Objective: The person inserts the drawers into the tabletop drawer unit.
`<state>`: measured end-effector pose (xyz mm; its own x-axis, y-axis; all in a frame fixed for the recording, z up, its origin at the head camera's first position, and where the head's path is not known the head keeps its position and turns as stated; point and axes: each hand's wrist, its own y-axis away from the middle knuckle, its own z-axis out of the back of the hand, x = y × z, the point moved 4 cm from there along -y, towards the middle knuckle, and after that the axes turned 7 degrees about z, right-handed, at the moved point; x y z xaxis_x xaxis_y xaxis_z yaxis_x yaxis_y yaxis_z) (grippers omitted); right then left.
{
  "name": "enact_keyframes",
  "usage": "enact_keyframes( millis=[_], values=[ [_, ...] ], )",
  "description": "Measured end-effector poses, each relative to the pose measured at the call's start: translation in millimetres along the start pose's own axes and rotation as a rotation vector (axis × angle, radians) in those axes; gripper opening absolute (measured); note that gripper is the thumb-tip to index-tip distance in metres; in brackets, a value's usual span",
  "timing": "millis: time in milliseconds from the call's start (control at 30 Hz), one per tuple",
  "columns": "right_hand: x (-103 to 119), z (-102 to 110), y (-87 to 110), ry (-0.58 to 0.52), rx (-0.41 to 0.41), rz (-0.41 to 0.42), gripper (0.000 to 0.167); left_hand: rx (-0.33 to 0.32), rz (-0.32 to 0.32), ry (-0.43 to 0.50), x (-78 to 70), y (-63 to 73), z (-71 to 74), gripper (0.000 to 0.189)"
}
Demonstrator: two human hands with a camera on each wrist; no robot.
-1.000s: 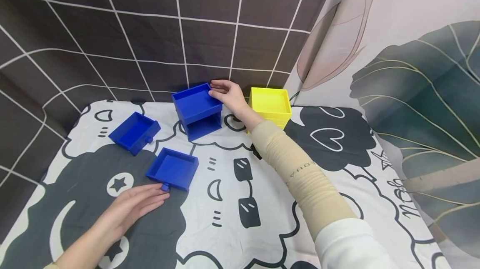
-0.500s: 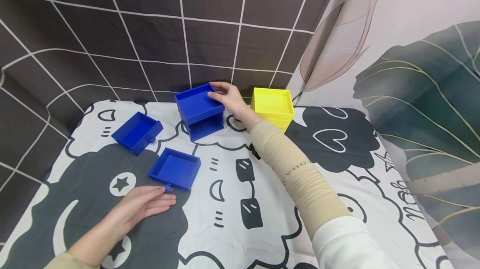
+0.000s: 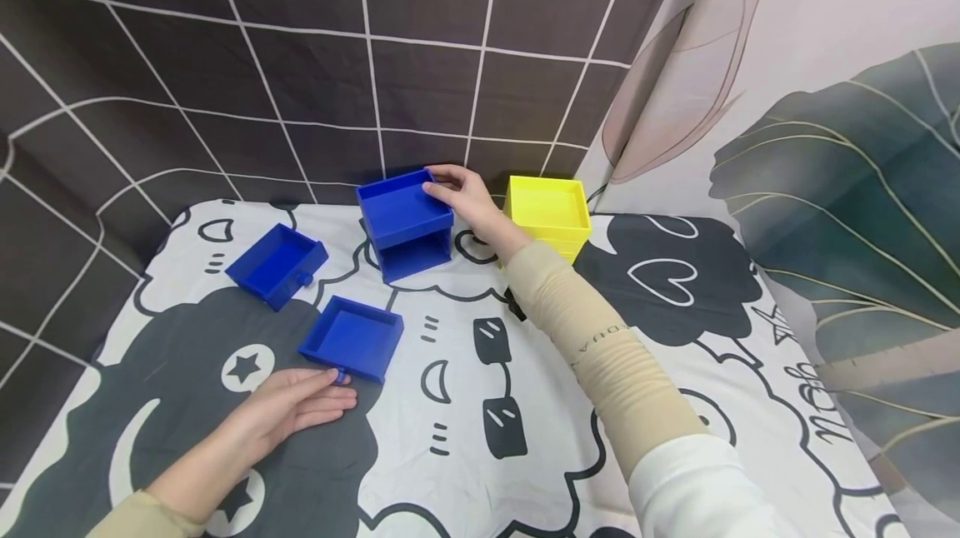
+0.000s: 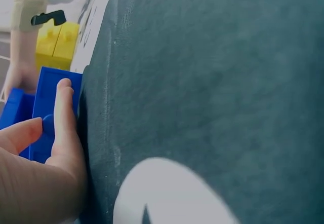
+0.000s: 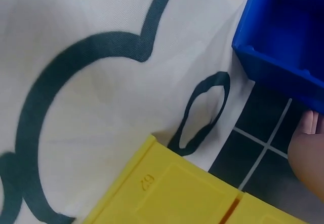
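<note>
A blue drawer [image 3: 352, 340] lies on the patterned cloth in the head view, open side up. My left hand [image 3: 288, 405] pinches its small knob [image 4: 48, 125] between thumb and fingers, as the left wrist view shows. Farther back stands a blue cabinet [image 3: 412, 226] with a tray-like top and an open slot facing me. My right hand [image 3: 468, 203] grips the cabinet's right wall, thumb over the top rim and fingers behind. In the right wrist view, the fingers touch the cabinet's side at the right edge.
Another blue drawer [image 3: 277, 265] with a knob lies on the left. A yellow cabinet [image 3: 549, 213] stands just right of my right forearm. Behind everything rises a dark gridded cloth [image 3: 420, 84]. The patterned cloth [image 3: 420, 471] covers the surface.
The view has shifted slightly, so things sit a little farther right. My left hand has turned and moved its thumb onto the drawer's knob. The right hand keeps hold of the blue cabinet.
</note>
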<state>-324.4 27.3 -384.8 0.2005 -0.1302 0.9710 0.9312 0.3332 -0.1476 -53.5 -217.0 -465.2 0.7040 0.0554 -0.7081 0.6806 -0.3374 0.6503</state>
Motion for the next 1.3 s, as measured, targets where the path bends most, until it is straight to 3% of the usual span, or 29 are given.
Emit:
enact_keyframes(
  millis=[300, 600, 1033, 1300],
  values=[
    [-6.5, 1.3, 9.0, -0.024, -0.05, -0.019, 0.043, 0.038, 0.044, 0.125, -1.3, -2.3, -0.9, 0.023],
    [-14.7, 1.4, 12.3, -0.038, -0.064, -0.001, 0.043, 0.065, 0.036, 0.12, -2.4, -5.9, -6.8, 0.024],
    [-13.0, -3.0, 21.5, -0.066, -0.249, 0.029, 0.037, 0.086, 0.014, 0.204, -4.1, -10.0, -16.3, 0.018],
    [-11.4, -4.0, 27.0, -0.052, -0.317, 0.028, 0.038, -0.007, 0.013, 0.22, -15.7, -14.9, -25.1, 0.059]
  ],
)
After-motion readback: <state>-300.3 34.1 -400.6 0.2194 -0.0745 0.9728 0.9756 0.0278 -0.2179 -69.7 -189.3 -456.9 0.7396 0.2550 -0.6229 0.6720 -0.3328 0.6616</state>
